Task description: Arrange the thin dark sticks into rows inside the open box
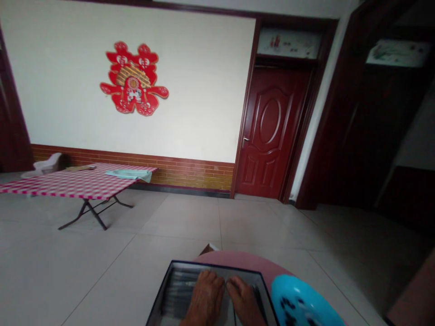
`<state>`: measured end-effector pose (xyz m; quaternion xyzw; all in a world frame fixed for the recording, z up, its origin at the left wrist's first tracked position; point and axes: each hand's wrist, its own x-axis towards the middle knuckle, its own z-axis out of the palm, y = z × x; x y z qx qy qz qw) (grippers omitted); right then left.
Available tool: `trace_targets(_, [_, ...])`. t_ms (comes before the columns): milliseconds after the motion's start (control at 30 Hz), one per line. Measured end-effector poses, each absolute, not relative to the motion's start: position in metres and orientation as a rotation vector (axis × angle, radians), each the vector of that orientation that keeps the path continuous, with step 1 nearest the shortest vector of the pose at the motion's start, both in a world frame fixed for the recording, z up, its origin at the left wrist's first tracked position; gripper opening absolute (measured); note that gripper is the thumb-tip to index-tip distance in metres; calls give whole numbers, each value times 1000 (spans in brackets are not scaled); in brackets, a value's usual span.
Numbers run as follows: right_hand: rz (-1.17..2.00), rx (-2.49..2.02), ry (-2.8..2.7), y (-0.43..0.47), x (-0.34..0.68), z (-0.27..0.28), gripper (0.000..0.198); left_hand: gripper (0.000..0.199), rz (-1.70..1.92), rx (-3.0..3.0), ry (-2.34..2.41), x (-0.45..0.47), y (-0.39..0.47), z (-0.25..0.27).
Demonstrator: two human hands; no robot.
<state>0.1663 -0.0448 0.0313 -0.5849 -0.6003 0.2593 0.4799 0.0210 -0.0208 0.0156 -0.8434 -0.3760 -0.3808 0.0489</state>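
Tray point(217, 266) sits on the pink counter point(244, 258) beside a blue basin point(289, 281), left hand point(206, 295) and right hand point(244, 299) above its inside, grip unclear, with tiled floor point(183, 217), checked table point(73, 181) and red door point(270, 131) beyond.

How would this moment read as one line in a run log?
left hand: at tray; right hand: beside left hand; grips: unclear; dark strips: in tray; blue basin: right of tray

Dark-rimmed tray point(190, 264); blue basin point(317, 302); pink tabletop point(239, 259); pink-white checked cloth point(74, 183).
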Motion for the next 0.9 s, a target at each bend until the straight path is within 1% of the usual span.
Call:
trace_targets(200, [600, -1549, -1493, -44, 165, 28, 52, 22, -1145, -2622, -1129, 22, -22, 14])
trace_targets(267, [589, -1533, -1496, -44, 166, 28, 50, 21, -1142, -2609, -1153, 22, -22, 12])
trace_targets(367, [594, -1475, -1523, -44, 167, 27, 39, 22, -1111, -2628, -1164, 19, -22, 11])
trace_targets(433, [614, -1460, -1544, -44, 166, 27, 36, 21, -1068, -2661, -1166, 16, -22, 13])
trace_targets(633, [673, -1522, -1530, -45, 162, 27, 45, 19, -893, -2740, -1161, 9, -24, 27])
trace_targets(800, [767, -1445, -1510, -46, 161, 30, 41, 22, -841, -2768, -1146, 8, -25, 35])
trace_targets(900, [856, -1447, -1481, -44, 160, 28, 45, 23, -825, -2788, -1131, 6, -23, 38])
